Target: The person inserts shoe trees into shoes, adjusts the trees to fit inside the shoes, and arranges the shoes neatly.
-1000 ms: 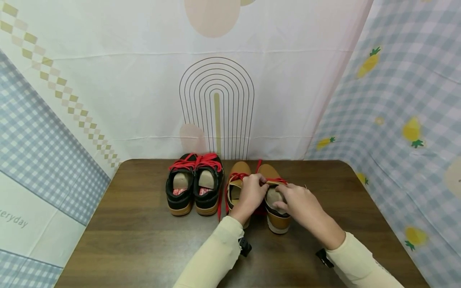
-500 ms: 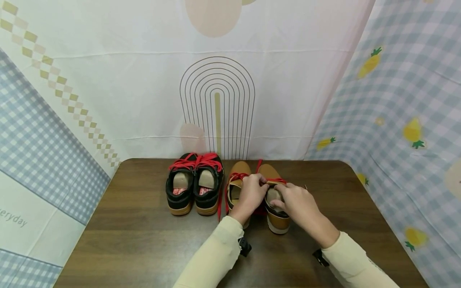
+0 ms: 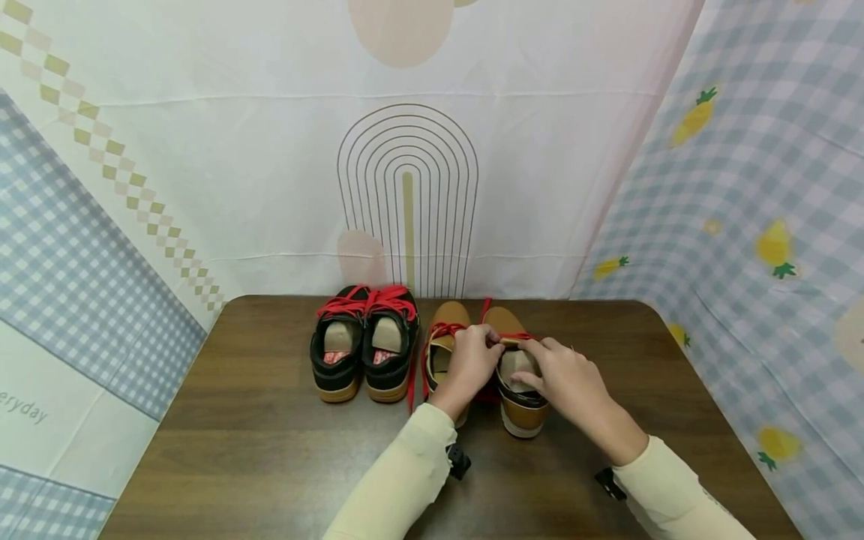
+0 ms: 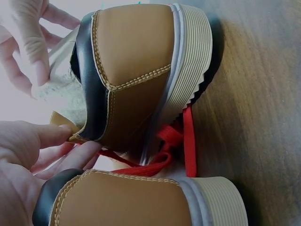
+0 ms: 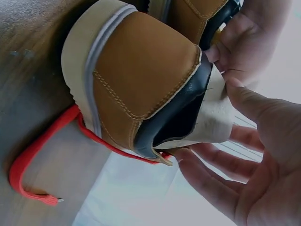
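Observation:
Two tan shoes with black collars and red laces stand side by side. At the right one (image 3: 523, 418), my left hand (image 3: 469, 360) pinches the tan edge beside the opening between thumb and fingers. The left wrist view shows this tan flap (image 4: 63, 121) at the fingertips. My right hand (image 3: 570, 382) has its thumb on one side of the pale shoe tongue (image 5: 218, 115) and its fingers on the other. A red lace (image 5: 28, 165) hangs loose past that shoe. My left forearm partly hides the left tan shoe (image 3: 451, 311).
A pair of black shoes (image 3: 388, 379) with red laces and tan soles stands to the left on the brown wooden table (image 3: 270, 465). Behind the table hangs a white patterned cloth (image 3: 270, 187); a blue checked cloth (image 3: 715, 285) hangs at the right.
My right hand shifts slightly, its index fingertip moving up toward the laces at the top of the right tan shoe's opening. My left hand keeps its place on the shoe.

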A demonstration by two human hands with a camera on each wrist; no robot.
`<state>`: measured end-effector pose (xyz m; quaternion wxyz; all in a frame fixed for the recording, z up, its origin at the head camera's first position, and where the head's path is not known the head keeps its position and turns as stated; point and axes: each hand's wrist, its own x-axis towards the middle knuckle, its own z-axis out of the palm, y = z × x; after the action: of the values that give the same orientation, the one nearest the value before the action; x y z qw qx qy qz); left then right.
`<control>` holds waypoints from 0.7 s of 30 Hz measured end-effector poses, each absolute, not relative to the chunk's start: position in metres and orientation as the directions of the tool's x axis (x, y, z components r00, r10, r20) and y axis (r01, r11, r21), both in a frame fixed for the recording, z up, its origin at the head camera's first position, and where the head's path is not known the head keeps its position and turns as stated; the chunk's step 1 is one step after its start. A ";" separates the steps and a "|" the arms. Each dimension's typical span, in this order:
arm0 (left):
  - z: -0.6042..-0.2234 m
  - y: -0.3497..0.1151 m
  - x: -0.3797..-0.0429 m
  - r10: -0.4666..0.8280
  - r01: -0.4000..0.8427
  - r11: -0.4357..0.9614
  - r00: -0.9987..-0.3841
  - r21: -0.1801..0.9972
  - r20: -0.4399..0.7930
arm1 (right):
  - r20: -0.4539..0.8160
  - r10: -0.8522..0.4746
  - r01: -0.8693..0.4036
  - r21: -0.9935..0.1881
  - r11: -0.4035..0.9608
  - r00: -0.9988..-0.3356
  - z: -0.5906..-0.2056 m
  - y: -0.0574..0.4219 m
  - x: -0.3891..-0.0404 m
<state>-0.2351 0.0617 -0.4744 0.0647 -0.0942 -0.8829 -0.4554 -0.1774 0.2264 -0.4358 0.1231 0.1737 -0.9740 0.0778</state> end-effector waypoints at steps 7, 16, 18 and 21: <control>-0.474 0.061 -0.236 0.120 0.201 0.559 -0.980 0.804 0.161 | 0.236 -0.371 -0.425 -0.252 0.869 -0.898 -0.428 0.232 -0.184; -0.473 0.061 -0.235 0.122 0.203 0.557 -0.979 0.806 0.163 | 0.232 -0.387 -0.446 -0.318 0.837 -0.892 -0.434 0.236 -0.192; -0.473 0.061 -0.235 0.121 0.202 0.556 -0.979 0.806 0.162 | 0.237 -0.390 -0.450 -0.314 0.836 -0.890 -0.437 0.236 -0.192; -0.472 0.061 -0.235 0.121 0.202 0.556 -0.979 0.806 0.162 | 0.259 -0.395 -0.462 -0.304 0.833 -0.881 -0.441 0.237 -0.191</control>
<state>-0.2351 0.0611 -0.4724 0.0441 -0.0916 -0.8810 -0.4620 -0.1914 0.2369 -0.4406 0.0932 0.2249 -0.9527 0.1817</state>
